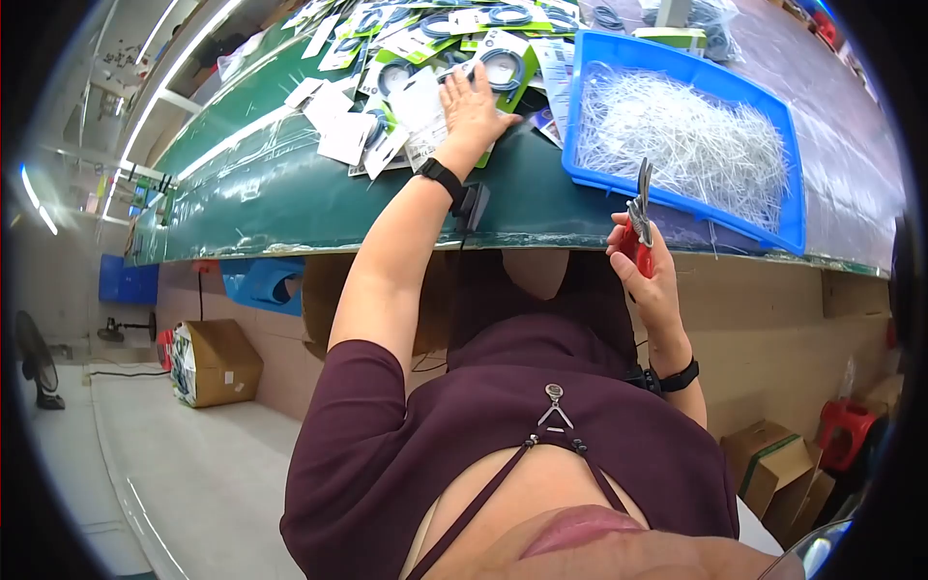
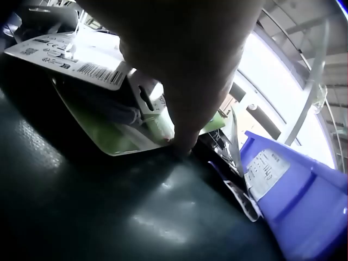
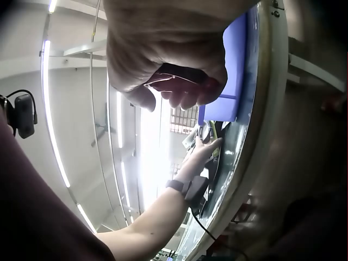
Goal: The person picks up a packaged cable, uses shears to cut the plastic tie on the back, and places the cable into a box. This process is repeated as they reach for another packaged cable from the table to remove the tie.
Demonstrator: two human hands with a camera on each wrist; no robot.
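My left hand lies flat with spread fingers on a heap of carded cable packages on the green table. In the left wrist view a fingertip of that hand presses beside a green-backed package, under a white barcode card. My right hand grips red-handled cutters, tips up, at the table's front edge. The right wrist view shows its fingers curled round the red handles. A blue tray of thin white strands stands just behind the cutters.
The blue tray bears a white label and sits close to the right of my left hand. On the floor are cardboard boxes, a fan at the left and a red stool at the right.
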